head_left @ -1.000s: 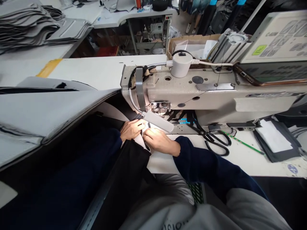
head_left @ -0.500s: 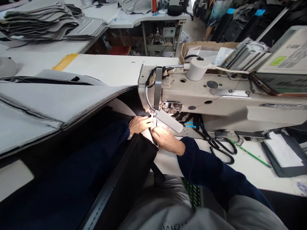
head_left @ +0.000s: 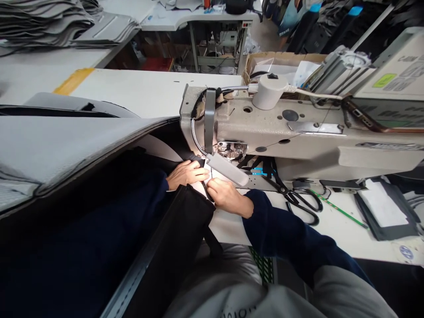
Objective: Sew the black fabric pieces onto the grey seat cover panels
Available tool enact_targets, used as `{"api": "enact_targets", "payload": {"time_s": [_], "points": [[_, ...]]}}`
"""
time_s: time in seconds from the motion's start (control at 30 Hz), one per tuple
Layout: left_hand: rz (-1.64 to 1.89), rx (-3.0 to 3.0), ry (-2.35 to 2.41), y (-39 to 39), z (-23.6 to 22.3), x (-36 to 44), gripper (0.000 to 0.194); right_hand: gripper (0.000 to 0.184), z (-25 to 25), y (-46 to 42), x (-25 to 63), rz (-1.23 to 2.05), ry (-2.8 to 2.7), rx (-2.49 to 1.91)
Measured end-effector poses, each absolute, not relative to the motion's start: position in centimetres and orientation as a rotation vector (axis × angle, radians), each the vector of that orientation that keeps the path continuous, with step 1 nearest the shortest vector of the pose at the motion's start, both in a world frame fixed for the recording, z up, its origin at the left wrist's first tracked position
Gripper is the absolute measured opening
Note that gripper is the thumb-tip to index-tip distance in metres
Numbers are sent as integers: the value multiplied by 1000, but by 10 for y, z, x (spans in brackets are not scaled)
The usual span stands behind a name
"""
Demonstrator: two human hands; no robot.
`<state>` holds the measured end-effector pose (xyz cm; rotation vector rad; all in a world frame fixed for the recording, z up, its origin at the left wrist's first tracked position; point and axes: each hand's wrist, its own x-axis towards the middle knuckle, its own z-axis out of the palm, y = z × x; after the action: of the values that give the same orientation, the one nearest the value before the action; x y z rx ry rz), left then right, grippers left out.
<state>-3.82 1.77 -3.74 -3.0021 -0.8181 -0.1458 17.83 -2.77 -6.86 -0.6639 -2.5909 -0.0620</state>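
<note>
My left hand (head_left: 186, 173) and my right hand (head_left: 222, 194) rest close together on dark fabric (head_left: 185, 221) under the head of a beige sewing machine (head_left: 298, 132). Both hands have their fingers curled and pressed on the material beside the needle area, which a small white lamp (head_left: 227, 168) on a flexible neck lights and partly hides. The fabric is black with a grey upper layer (head_left: 66, 141) and spreads wide to the left and down over my lap.
Black scissors (head_left: 298, 196) and a green pencil (head_left: 341, 212) lie on the white table right of the machine, with a dark folder and paper (head_left: 384, 210) beyond. Stacks of grey cut panels (head_left: 49, 22) sit far left. A cardboard box (head_left: 281, 62) stands behind the machine.
The hands stay together at the needle, shifting only slightly on the fabric. The view has wobbled left and right with my head.
</note>
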Motion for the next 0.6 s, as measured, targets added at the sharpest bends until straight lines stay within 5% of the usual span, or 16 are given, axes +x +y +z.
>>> {"api": "enact_targets", "payload": {"time_s": [0.6], "points": [[-141,-2978,-695,31,-52,-49,31,31,-64,-33,163,-56,-2729,-800]]}}
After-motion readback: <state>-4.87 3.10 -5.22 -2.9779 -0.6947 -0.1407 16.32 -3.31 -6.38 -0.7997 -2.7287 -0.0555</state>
